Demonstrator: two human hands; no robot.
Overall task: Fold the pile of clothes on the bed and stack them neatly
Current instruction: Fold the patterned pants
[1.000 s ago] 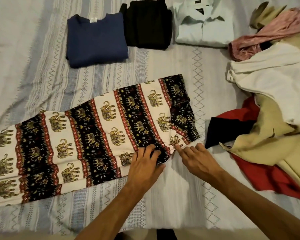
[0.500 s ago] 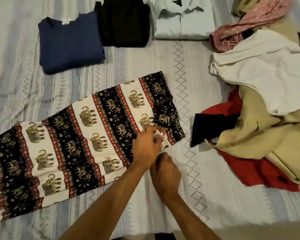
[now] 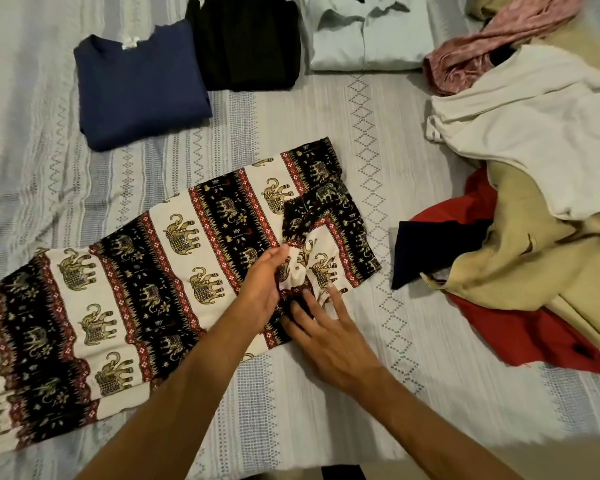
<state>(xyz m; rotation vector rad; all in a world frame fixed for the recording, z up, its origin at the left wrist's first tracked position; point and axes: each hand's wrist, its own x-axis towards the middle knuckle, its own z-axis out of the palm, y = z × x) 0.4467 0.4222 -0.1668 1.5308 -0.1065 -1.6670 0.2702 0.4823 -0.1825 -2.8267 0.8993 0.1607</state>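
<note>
Elephant-print trousers (image 3: 160,271) in black, white and red lie flat across the bed from the left edge to the middle. At their right end a flap (image 3: 326,237) is turned back over the cloth and bunched. My left hand (image 3: 262,289) grips that bunched cloth, thumb on top. Just beside it, my right hand (image 3: 323,327) rests with straight, spread fingers on the near edge of the fold. An unfolded pile (image 3: 534,140) of white, beige, red, pink and dark clothes lies at the right.
Along the far side lie a folded navy top (image 3: 139,84), a folded black garment (image 3: 250,39) and a folded pale shirt (image 3: 368,32). The striped bedcover (image 3: 378,393) shows bare between the trousers and the pile. The bed's near edge runs along the bottom.
The trousers' right corner has been turned back over itself into a flap. My left hand has moved up and taken hold of it; my right hand has opened and spread on the fold.
</note>
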